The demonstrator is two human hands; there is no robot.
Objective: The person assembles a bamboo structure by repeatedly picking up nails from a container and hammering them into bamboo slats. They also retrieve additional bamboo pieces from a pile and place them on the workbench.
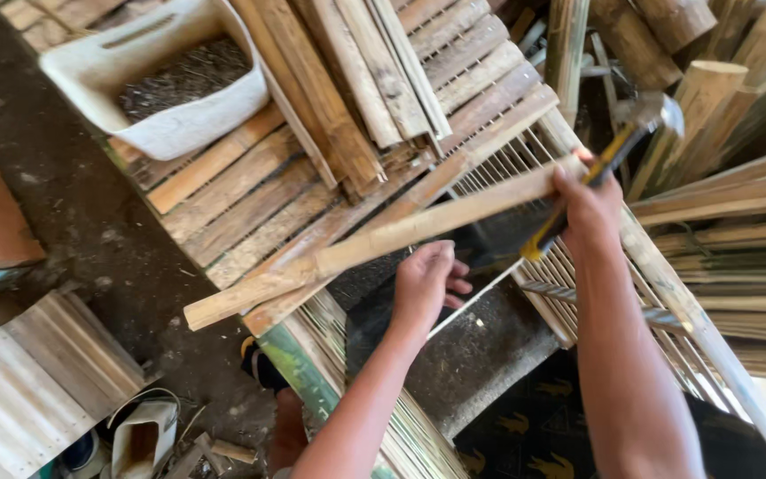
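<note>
Hammer (618,146) is in the right hand (589,206), fingers wrapped tight around the yellow-and-black handle, metal head up and tilted toward the top right, raised over the work. The fist is fully closed on the grip, no gap showing.

Left hand (423,282) sits lower and nearer the middle, fingers curled loosely and narrow, right under the long wooden slat (383,238). It looks like it's touching or steadying the slat from below, but I can't tell for sure if it's actually pinching anything, since the fingertips are tucked out of sight.

Container-wise, there's a white plastic tub (90,66) at the top left, resting on a slatted pallet (241,200), and it's filled with dark, gritty, chaff-like stuff.

The slat itself is pale, rough-sawn, fairly straight, running diagonally from lower left up to the right hand. It lies across a frame of thin bamboo strips (525,168) set side by side like a grille. A bundle of split bamboo lengths (356,80) is piled on the pallet just above it, and more poles (729,204) are stacked at the right. Corrugated sheet metal (37,381) lies on the ground at the lower left.
</note>
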